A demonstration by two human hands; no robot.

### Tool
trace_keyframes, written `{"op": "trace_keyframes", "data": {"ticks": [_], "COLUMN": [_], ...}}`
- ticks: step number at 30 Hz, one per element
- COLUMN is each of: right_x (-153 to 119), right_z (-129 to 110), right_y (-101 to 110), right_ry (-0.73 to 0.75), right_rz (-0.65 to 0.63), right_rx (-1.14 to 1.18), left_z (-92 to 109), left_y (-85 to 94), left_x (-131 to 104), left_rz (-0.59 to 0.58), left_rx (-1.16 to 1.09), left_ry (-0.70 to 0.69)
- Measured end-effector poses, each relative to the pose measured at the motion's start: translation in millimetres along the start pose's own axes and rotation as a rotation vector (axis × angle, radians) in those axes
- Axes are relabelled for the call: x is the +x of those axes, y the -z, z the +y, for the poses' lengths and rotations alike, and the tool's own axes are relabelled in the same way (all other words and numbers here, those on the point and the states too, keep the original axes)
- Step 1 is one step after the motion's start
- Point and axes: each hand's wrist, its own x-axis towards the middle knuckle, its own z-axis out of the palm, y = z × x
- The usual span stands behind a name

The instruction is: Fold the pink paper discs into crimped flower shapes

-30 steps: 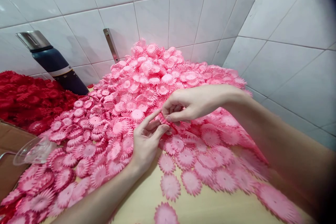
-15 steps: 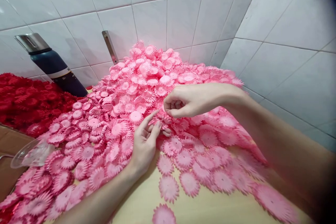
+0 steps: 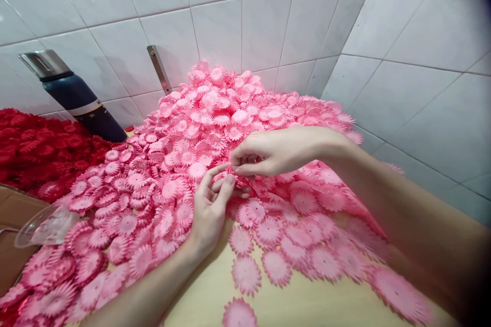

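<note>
My left hand [image 3: 210,209] is low at the centre, its thumb and fingers closed on a pink flower piece, mostly hidden by the fingers. Just above and to the right, my right hand [image 3: 268,152] is pinched, its fingertips meeting those of my left hand; whatever is between them is too small to make out. Around and behind both hands rises a big heap of pink flower pieces [image 3: 210,99] with notched edges. Some flat pink pieces [image 3: 246,275] lie singly in front of the hands.
A dark blue bottle [image 3: 82,99] leans at the left beside a red flower heap [image 3: 34,150]. A clear plastic lid [image 3: 44,227] and cardboard box [image 3: 15,235] are at lower left. Behind the pale yellow table [image 3: 199,296] is a tiled wall [image 3: 264,25] with a metal strip [image 3: 158,69].
My right hand has moved left and slightly down to meet my left fingertips. The pink piece in my left hand is now more hidden.
</note>
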Motion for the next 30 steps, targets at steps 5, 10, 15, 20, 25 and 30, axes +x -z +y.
{"op": "trace_keyframes", "data": {"ticks": [5, 10, 15, 20, 25, 30], "right_x": [3, 3, 3, 5, 1, -6], "right_z": [3, 5, 5, 0, -1, 2], "right_y": [-2, -1, -2, -7, -6, 1], "right_ry": [-0.012, 0.009, 0.049, 0.016, 0.001, 0.020], "right_rz": [0.016, 0.059, 0.009, 0.049, 0.135, 0.287], "right_rx": [-0.013, 0.007, 0.068, -0.016, -0.071, -0.170], "left_z": [-3, -2, -2, -2, -2, 2], "left_y": [0.4, 0.5, 0.6, -0.1, -1.6, -6.0], "left_x": [0, -1, 0, 1, 1, -1], "left_rz": [-0.013, 0.007, 0.042, 0.043, 0.056, 0.061], "left_rx": [0.005, 0.006, 0.035, 0.002, -0.028, -0.040], "left_ry": [0.006, 0.007, -0.009, -0.027, -0.021, 0.043]}}
